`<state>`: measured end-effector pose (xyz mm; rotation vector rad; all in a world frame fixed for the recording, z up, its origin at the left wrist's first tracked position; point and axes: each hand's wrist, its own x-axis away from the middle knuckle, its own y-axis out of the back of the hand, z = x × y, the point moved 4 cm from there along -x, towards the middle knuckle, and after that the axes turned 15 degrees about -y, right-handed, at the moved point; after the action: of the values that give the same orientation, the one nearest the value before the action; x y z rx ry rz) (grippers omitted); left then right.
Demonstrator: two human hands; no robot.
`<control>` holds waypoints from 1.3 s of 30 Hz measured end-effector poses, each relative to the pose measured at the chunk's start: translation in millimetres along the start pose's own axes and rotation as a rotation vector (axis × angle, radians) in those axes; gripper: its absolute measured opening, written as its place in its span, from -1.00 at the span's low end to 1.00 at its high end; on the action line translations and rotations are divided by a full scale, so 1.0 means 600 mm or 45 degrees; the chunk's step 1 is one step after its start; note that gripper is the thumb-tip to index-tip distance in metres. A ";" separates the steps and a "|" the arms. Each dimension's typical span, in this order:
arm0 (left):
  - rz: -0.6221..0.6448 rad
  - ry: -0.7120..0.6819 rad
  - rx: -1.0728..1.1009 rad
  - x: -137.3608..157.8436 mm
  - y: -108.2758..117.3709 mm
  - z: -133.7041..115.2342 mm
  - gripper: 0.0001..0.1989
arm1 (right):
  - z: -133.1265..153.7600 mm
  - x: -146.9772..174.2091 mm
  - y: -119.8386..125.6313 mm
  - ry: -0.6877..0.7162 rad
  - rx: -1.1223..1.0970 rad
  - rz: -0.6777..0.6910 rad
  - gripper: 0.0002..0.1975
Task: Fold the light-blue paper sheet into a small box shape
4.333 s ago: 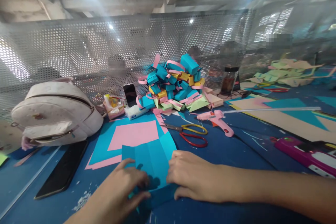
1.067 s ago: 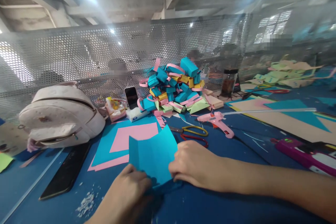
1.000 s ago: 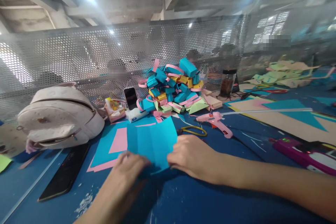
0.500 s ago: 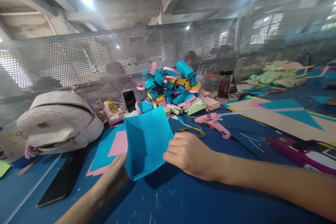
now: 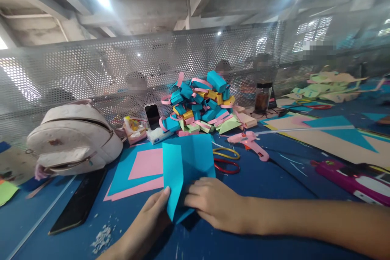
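A creased sheet of blue paper (image 5: 195, 156) stands upright between my hands, its left side folded inward as a flap. My left hand (image 5: 155, 213) grips the lower left edge, thumb on the outside of the flap. Pressed against the lower inner part of the sheet is my right hand (image 5: 213, 203), its fingers curled and the tips partly hidden by the paper. Behind the sheet, red-handled scissors (image 5: 227, 166) and a yellow handle loop (image 5: 228, 153) lie on the table. Left of it are flat pink paper (image 5: 145, 164) and blue sheets.
A pink glue gun (image 5: 251, 143) lies to the right, its cord trailing. Beyond stands a pile of folded paper pieces (image 5: 202, 103). A white backpack (image 5: 76, 138) and a black phone (image 5: 81, 201) are at left. A purple device (image 5: 350, 180) sits at far right.
The blue sheet has shifted right and turned, so its folded left flap now faces me. My right hand has moved lower, onto its inner side. The red handle has come into view.
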<state>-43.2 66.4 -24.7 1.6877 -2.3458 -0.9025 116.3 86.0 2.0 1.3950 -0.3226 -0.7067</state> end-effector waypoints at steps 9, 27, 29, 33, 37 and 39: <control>-0.234 0.096 0.403 0.011 0.013 0.015 -0.50 | -0.002 -0.017 -0.018 -0.028 -0.082 -0.073 -0.80; -0.250 0.084 0.267 0.046 0.023 0.008 -0.44 | 0.007 -0.015 -0.045 0.052 -0.379 -0.160 -0.92; -0.247 0.056 0.266 0.051 0.023 0.010 -0.42 | 0.007 -0.013 -0.043 0.058 -0.455 -0.184 -0.90; -0.135 -0.176 0.203 0.054 0.020 0.000 -0.48 | 0.010 -0.009 -0.039 0.139 -0.557 -0.227 -0.85; 0.013 -0.390 0.127 0.051 0.017 -0.017 -0.53 | 0.012 -0.005 -0.036 0.221 -0.628 -0.225 -0.79; 0.071 -0.401 0.069 0.049 0.018 -0.020 -0.53 | 0.014 -0.002 -0.033 0.236 -0.661 -0.235 -0.79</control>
<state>-57.8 37.3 -16.3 1.5895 -2.6215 -1.1806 105.4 80.1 -15.7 0.9884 0.1348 -0.7408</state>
